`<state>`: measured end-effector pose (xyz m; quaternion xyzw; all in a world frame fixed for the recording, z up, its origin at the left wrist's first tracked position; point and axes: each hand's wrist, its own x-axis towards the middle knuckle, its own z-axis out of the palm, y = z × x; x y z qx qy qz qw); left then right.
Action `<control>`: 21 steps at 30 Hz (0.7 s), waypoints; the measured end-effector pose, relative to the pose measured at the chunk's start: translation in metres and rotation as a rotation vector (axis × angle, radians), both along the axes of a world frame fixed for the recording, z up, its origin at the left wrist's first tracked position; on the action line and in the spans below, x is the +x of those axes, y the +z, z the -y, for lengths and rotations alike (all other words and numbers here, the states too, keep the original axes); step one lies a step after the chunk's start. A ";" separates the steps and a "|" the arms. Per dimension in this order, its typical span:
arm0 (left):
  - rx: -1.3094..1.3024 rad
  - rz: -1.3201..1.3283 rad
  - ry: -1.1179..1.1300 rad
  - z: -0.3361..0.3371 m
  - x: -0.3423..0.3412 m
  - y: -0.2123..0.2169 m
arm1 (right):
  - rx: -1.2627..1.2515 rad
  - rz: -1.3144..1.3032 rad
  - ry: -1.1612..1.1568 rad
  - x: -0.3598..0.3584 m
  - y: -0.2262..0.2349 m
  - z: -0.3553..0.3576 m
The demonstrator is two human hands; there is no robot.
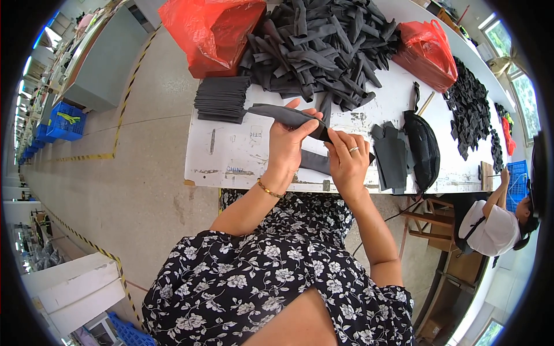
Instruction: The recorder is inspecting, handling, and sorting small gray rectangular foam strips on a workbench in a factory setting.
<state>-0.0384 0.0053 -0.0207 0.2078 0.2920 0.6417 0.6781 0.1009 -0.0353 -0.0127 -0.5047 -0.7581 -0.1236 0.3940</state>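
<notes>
A dark grey fabric strip [266, 111], narrow and seemingly folded double, is stretched between my two hands above the table. My left hand [291, 131] grips it palm up, thumb pressed on top. At the strip's right end a blacker part [321, 132] shows, and my right hand [350, 158] pinches there with bent fingers; what lies under those fingertips is hidden. Below the hands another dark grey strip [314, 162] rests on the table. The held strip's left tip reaches close to a neat stack of dark strips [221, 99].
A big heap of dark strips [323, 49] covers the back of the white table [222, 155], between two red plastic bags [213, 34] [428, 53]. To the right lie flat grey pieces [392, 158], a black mesh-like bag [424, 151] and small black pieces [468, 106]. A co-worker [490, 226] sits far right.
</notes>
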 end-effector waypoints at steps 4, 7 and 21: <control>0.047 -0.067 -0.012 0.005 0.009 0.001 | 0.023 0.001 0.017 -0.001 0.001 -0.001; 0.039 -0.071 0.003 0.008 0.010 0.006 | 0.052 -0.001 -0.003 -0.005 -0.003 -0.003; 0.101 -0.015 -0.260 0.003 0.010 -0.005 | -0.101 -0.289 0.101 -0.033 -0.024 0.014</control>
